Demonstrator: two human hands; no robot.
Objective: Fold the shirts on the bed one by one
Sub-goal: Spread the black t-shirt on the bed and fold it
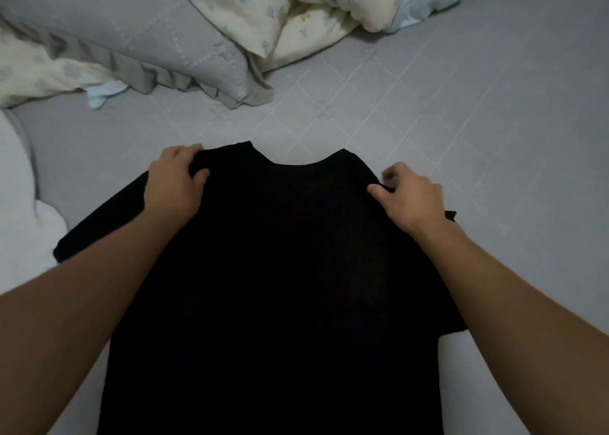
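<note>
A black short-sleeved shirt (276, 269) lies spread flat on the grey bed sheet (478, 121), collar pointing away from me. My left hand (174, 180) grips the shirt's left shoulder, thumb on top and fingers curled under the edge. My right hand (408, 194) pinches the right shoulder seam, with its fingers blurred. The left sleeve stretches out flat toward the left; the right sleeve is mostly hidden under my right forearm.
A grey pillow (138, 35) with a ruffled edge and a cream floral duvet (290, 9) are bunched at the top of the bed. A white cloth (19, 210) lies at the left edge. Bare sheet stretches to the right of the shirt.
</note>
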